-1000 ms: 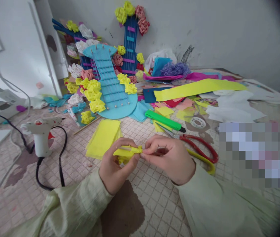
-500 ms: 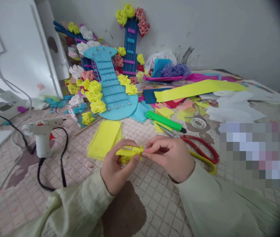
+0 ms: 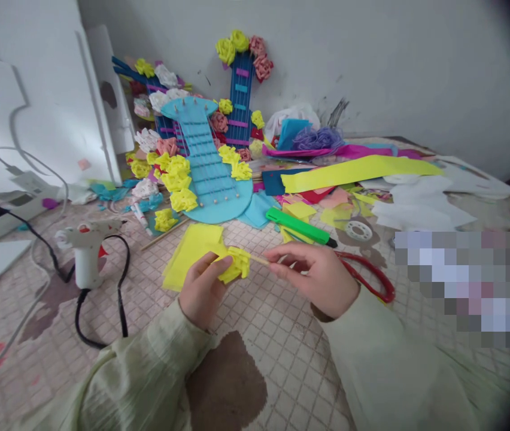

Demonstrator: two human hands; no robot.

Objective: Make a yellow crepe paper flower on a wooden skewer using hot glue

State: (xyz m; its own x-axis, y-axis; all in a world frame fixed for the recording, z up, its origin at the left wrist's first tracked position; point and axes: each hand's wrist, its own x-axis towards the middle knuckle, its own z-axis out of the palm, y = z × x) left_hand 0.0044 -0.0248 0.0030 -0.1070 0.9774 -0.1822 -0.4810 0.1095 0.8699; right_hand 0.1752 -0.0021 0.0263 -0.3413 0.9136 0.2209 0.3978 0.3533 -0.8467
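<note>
Pinched in my left hand is a yellow crepe paper flower, bunched and folded. My right hand has its fingers closed on a thin wooden stick, whose far end meets the flower's right side. Whether the stick goes inside the paper cannot be seen. Just behind my left hand lie yellow paper sheets. Beyond my right hand are a green utility knife and red-handled scissors, partly covered by the hand.
A white glue gun with a black cord stands at left. Behind, a light-blue paper guitar with strings and yellow flowers leans by a dark-blue one. A yellow strip, purple yarn and a tape roll lie at right.
The flower has been turned in my left hand, its folds now facing right. My right hand has drawn slightly away, showing more of the stick. The view has shifted a little.
</note>
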